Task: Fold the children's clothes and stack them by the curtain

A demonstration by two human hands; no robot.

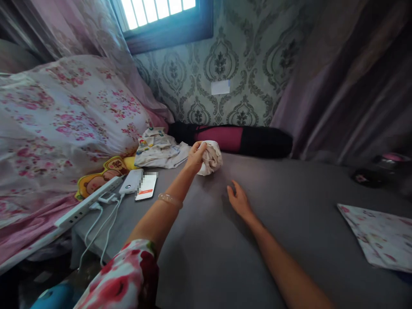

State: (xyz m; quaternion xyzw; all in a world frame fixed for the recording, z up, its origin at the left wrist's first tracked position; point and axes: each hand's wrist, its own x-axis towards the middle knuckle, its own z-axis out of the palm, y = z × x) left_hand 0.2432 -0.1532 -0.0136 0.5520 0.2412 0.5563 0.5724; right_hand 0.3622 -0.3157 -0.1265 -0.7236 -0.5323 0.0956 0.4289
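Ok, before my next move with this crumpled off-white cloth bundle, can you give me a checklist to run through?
1. Left hand gripping the crumpled off-white cloth bundle: ok, fingers closed on its near-left side.
2. Right hand free: ok, open and holding nothing.
3. Right hand off the flat grey surface: cannot tell from this angle.
4. Bundle spread flat: not ok, it is bunched up.
5. Bundle apart from the flat white-screened phone: ok, the phone lies well to its left.
6. Bundle's underside checked: cannot tell, it is hidden.

There is one balled-up cloth [211, 159], one bracelet [170, 199], one power strip [81, 209], one window [159, 10].
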